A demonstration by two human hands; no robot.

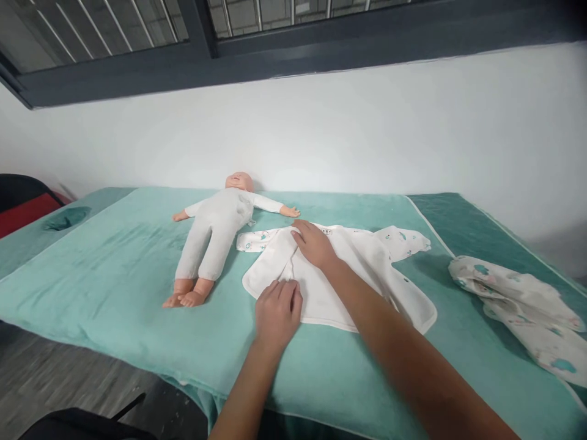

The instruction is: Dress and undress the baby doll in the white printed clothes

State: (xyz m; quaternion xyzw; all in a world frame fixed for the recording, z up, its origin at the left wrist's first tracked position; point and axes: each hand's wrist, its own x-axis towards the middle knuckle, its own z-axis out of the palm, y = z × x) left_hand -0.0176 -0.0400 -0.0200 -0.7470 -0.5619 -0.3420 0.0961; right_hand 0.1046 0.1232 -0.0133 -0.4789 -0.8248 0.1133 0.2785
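Observation:
A white baby jacket (321, 287) with patterned sleeves lies spread open, inner side up, on the green bed cover. My left hand (277, 308) is on its lower left front panel, fingers curled and closed on the cloth. Higher up, near the neckline, my right hand (314, 243) rests on the jacket with fingers stretched out over the fabric. To the left, a baby doll (220, 220) in a white long-sleeved bodysuit lies on its back, arms spread and feet bare. Its outstretched hand is close to my right fingertips.
Another white patterned baby garment (523, 305) lies crumpled at the right. The bed (114, 293) stands against a white wall (367, 134) under a dark window frame (293, 43). A red and black item (27, 208) is at the far left; a black object (82, 425) shows below.

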